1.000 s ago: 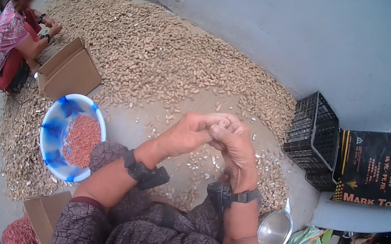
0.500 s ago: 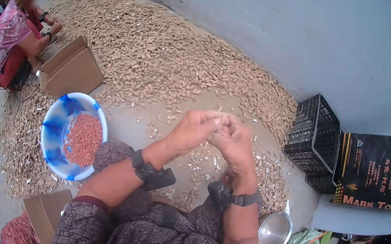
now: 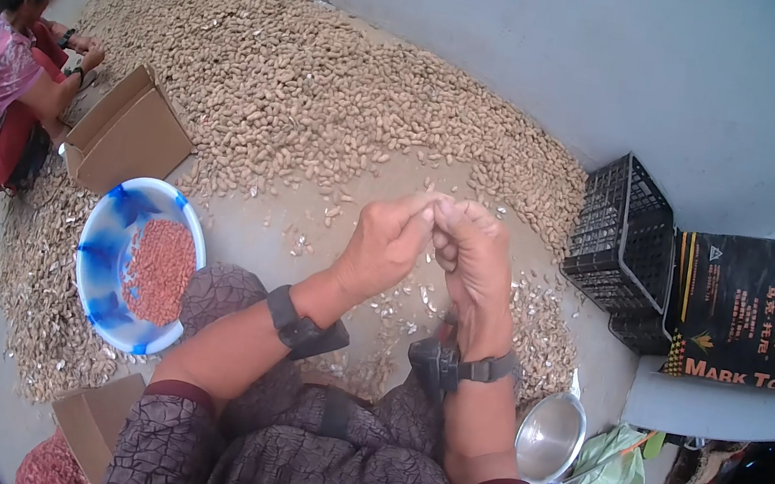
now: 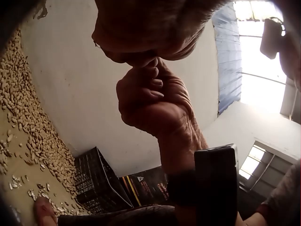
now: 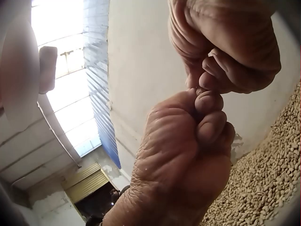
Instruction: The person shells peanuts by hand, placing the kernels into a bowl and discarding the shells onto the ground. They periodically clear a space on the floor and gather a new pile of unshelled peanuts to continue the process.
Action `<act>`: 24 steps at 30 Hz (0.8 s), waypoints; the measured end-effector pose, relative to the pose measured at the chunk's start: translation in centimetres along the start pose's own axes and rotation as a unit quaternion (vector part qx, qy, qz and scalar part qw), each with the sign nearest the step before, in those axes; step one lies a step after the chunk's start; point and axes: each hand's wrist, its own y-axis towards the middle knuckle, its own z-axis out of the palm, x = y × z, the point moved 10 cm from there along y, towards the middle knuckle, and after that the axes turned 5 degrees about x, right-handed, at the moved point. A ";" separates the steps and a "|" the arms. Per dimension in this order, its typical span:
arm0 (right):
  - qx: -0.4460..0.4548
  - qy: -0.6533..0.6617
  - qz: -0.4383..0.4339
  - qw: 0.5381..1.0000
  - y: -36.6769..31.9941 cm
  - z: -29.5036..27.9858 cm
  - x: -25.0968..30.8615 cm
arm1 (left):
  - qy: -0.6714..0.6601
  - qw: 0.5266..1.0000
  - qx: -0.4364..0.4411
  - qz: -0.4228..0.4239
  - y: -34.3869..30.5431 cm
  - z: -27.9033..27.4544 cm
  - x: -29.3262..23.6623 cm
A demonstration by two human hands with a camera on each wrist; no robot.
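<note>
In the head view my left hand [image 3: 385, 247] and right hand [image 3: 474, 255] meet at the fingertips in front of me, above the floor. The fingers of both are curled, thumbs against forefingers. A small brownish bit of a peanut [image 5: 199, 89] shows between the fingertips in the right wrist view; the fingers hide most of it. Left of my knee stands a blue-and-white basin [image 3: 93, 243] with reddish shelled peanuts [image 3: 158, 273] in it. Beyond my hands spreads a large heap of unshelled peanuts [image 3: 330, 93]. Broken shells [image 3: 354, 362] lie scattered on the floor below my hands.
A cardboard box [image 3: 136, 144] stands behind the basin, near a crouching person [image 3: 10, 85] at far left. To the right are black plastic crates [image 3: 617, 246], a black printed sack [image 3: 753, 312], a metal bowl [image 3: 548, 441] and a green bag [image 3: 610, 466].
My hands were clasped closer, with overlapping fingers; now they have drawn slightly apart and touch only at the tips. The head view has shifted a little.
</note>
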 end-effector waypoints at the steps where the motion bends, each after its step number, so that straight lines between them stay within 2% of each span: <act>1: -0.008 0.001 -0.006 1.000 0.1 -0.2 0.0 | -0.012 1.000 -0.004 -0.010 0.0 0.0 0.1; 3: -0.013 0.003 -0.010 1.000 0.1 0.3 -0.3 | -0.022 0.999 -0.012 -0.020 0.2 0.0 0.7; 5: -0.053 -0.051 -0.095 0.993 -0.3 0.7 1.4 | -0.063 0.996 -0.063 -0.003 0.3 -0.6 1.8; 9: -0.059 -0.098 -0.122 0.986 -0.5 1.1 1.9 | -0.131 0.988 -0.079 -0.032 0.3 -0.7 2.9; 11: -0.076 -0.136 -0.153 0.976 -0.7 1.0 2.4 | -0.214 0.967 -0.050 -0.130 0.3 0.0 4.7; 12: -0.074 -0.136 -0.153 0.976 -0.8 1.2 2.6 | -0.214 0.967 -0.051 -0.129 0.4 -0.2 4.8; 14: -0.047 -0.085 -0.119 0.988 -0.7 1.7 2.1 | -0.329 0.920 -0.033 -0.213 0.0 0.9 6.6; 15: -0.046 -0.085 -0.119 0.988 -0.7 1.7 2.0 | -0.329 0.920 -0.034 -0.213 0.1 0.6 6.3; 17: -0.039 -0.156 -0.158 0.974 -0.8 2.1 2.7 | -0.363 0.897 -0.002 -0.254 -0.4 0.9 6.0; 18: -0.039 -0.157 -0.157 0.974 -0.9 2.0 2.7 | -0.363 0.896 -0.002 -0.254 -0.4 0.9 6.2; 20: -0.029 -0.247 -0.202 0.947 -1.5 2.8 3.6 | -0.382 0.889 -0.001 -0.254 -0.5 0.8 6.7; 24: -0.022 -0.201 -0.178 0.963 -0.9 2.3 2.7 | -0.437 0.868 0.057 -0.231 -0.3 1.4 6.3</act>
